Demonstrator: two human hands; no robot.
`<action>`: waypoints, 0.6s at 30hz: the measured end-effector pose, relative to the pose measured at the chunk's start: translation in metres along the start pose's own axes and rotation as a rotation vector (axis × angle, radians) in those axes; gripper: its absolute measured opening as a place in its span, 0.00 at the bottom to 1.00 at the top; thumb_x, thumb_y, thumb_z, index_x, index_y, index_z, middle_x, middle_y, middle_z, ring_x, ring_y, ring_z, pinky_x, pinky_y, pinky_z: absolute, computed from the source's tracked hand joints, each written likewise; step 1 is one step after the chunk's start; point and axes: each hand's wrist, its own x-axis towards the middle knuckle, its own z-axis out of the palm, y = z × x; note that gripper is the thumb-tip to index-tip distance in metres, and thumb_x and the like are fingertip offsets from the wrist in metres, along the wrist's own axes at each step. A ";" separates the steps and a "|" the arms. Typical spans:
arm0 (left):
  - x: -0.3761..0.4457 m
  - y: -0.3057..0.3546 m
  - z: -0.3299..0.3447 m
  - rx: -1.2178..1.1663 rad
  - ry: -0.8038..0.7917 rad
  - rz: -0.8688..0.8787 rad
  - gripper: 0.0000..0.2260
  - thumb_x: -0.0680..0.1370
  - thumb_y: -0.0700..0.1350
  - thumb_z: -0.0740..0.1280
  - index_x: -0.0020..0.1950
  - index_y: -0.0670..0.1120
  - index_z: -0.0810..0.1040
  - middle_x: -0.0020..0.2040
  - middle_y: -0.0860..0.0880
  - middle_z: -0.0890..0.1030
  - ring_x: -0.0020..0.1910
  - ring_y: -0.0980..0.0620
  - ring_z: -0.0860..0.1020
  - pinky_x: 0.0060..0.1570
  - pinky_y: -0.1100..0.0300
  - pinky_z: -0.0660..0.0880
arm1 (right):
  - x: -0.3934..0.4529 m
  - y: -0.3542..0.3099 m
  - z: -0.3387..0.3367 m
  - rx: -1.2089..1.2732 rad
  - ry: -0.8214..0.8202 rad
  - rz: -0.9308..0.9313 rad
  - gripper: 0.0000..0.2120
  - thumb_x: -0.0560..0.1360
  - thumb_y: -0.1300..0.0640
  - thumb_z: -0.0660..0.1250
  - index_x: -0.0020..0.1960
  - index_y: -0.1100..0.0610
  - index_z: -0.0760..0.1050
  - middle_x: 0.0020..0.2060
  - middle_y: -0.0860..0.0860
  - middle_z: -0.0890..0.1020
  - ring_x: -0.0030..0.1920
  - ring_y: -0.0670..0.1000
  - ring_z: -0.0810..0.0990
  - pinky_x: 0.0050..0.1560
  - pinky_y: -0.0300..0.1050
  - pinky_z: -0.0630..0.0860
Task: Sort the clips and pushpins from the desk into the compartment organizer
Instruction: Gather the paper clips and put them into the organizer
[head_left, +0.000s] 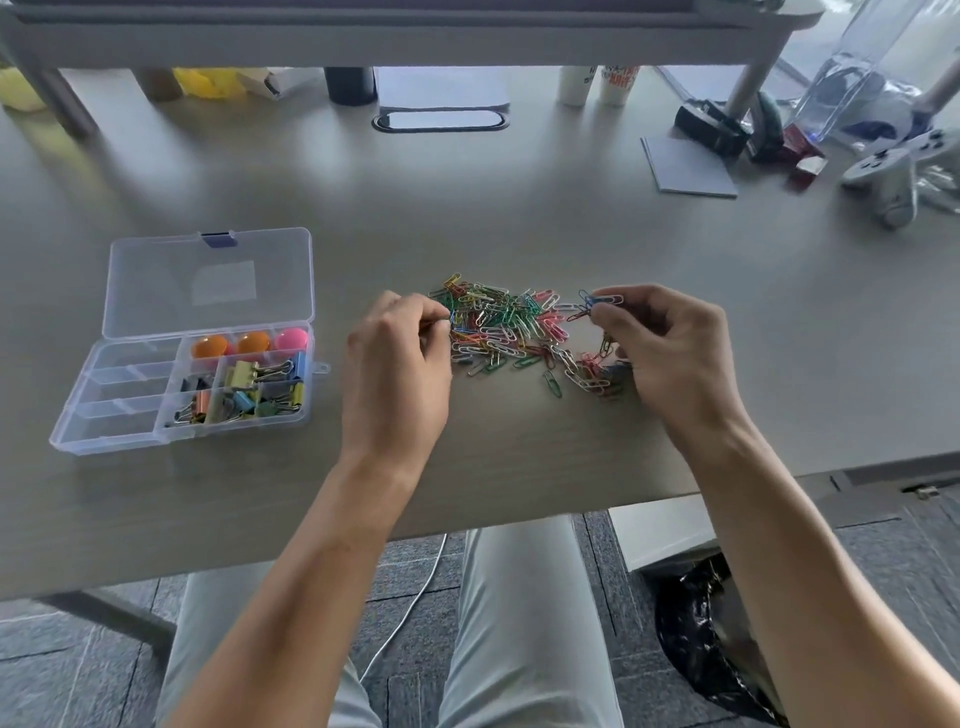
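Colourful paper clips (511, 327) lie in a big messy pile on the grey desk (519, 208), right between my two hands. My left hand (397, 364) sits at the left edge of the pile with its fingers curled, and the thumb and first finger are pinched together at the clips. I think it has one thin clip in the pinch, but it is too small for me to be sure. My right hand (670, 353) is at the right edge of the pile. Its fingertips pinch a little bunch of clips (597, 304), blue and white ones, lifted a bit above the others. More clips lie under that hand's palm.

Well off to the left of my left hand is the clear plastic organizer (83, 431), with its lid (208, 280) flipped open and lying flat behind it. On its right side, the back row has round pushpins (252, 343), two orange and one pink. The spots in front of them are full of binder clips (244, 389) in yellow, blue, orange and green. The left side spots look bare.

Far past my right hand I see a grey pad (688, 166).
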 end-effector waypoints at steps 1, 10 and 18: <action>0.000 0.001 0.000 0.002 -0.006 0.007 0.04 0.78 0.39 0.69 0.48 0.44 0.84 0.45 0.47 0.82 0.42 0.48 0.80 0.45 0.51 0.77 | 0.000 0.000 -0.002 -0.003 0.005 -0.005 0.04 0.77 0.58 0.76 0.51 0.52 0.87 0.40 0.49 0.87 0.37 0.43 0.79 0.40 0.36 0.77; -0.013 0.005 0.008 0.208 -0.104 0.043 0.14 0.77 0.50 0.71 0.60 0.45 0.83 0.52 0.47 0.78 0.56 0.42 0.73 0.56 0.46 0.74 | -0.026 0.010 -0.015 -0.398 0.000 -0.136 0.06 0.76 0.53 0.76 0.53 0.51 0.87 0.43 0.43 0.85 0.43 0.43 0.83 0.50 0.42 0.79; -0.005 0.009 0.020 0.530 -0.188 -0.035 0.30 0.74 0.70 0.63 0.60 0.45 0.74 0.57 0.44 0.74 0.57 0.41 0.75 0.54 0.48 0.71 | -0.040 0.005 -0.001 -1.049 -0.011 -0.139 0.37 0.71 0.20 0.58 0.66 0.47 0.76 0.56 0.51 0.75 0.60 0.56 0.77 0.58 0.52 0.73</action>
